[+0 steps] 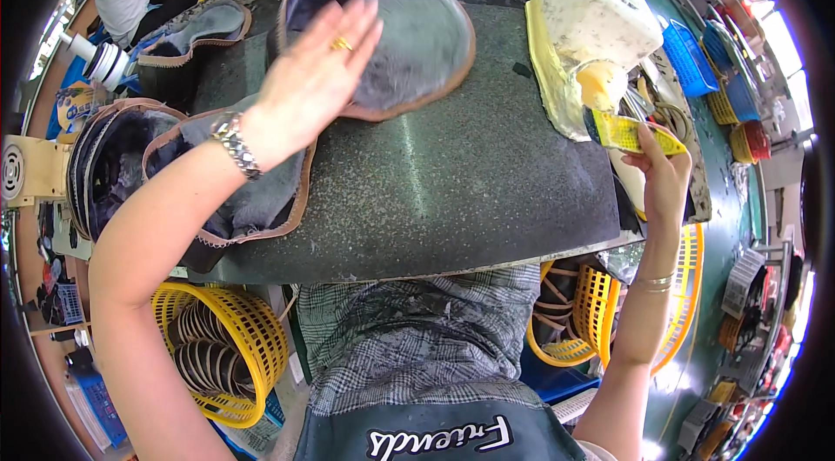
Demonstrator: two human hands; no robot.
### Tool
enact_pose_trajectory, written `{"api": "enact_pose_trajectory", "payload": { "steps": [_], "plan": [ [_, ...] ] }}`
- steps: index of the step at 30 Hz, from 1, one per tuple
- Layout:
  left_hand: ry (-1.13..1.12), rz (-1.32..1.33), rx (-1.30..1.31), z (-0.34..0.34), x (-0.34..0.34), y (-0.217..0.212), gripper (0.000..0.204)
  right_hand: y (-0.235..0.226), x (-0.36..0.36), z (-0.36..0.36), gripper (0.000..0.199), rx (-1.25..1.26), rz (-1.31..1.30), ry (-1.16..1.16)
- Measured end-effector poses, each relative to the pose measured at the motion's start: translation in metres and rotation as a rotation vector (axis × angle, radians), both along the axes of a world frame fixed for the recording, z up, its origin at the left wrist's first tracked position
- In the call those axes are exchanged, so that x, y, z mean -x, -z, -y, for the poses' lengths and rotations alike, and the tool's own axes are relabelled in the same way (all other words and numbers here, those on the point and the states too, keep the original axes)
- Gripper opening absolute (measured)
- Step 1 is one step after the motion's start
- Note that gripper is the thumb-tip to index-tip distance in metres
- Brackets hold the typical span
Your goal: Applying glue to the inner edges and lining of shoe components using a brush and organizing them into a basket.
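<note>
Head view: dark speckled worktable dominated by grey furry sole piece, pinned flat under spread left hand. Yellow brush pinched by right hand beside glue jug. Sole best kept pressed steady, strokes kept even.

L hand on insole, R hand w/ brush
</note>
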State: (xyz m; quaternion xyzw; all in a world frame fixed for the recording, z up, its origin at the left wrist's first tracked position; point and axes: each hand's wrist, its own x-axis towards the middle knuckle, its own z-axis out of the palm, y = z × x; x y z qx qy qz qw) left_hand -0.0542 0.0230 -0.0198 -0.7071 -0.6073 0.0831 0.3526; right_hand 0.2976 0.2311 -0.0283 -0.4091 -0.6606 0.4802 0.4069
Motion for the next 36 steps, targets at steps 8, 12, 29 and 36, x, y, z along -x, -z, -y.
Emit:
{"api": "enact_pose_trajectory", "payload": {
  "steps": [8,12,29,36],
  "plan": [
    [-0.335,0.774,0.387,-0.020,-0.002,0.007,0.035,0.002,0.007,0.017,0.021,0.250,-0.185,-0.202],
    [-0.552,1.097,0.323,-0.024,0.022,0.005,0.035,0.008,0.018,0.026,0.019,0.438,-0.319,-0.290],
    [-0.481,1.087,0.404,0.000,0.048,0.025,0.027,0.073,0.212,0.095,0.028,-0.972,0.127,-0.454],
    [-0.641,1.475,0.068,0.019,0.050,0.031,0.014,0.045,0.226,0.142,0.017,-0.521,-0.078,-0.606]
  ]
}}
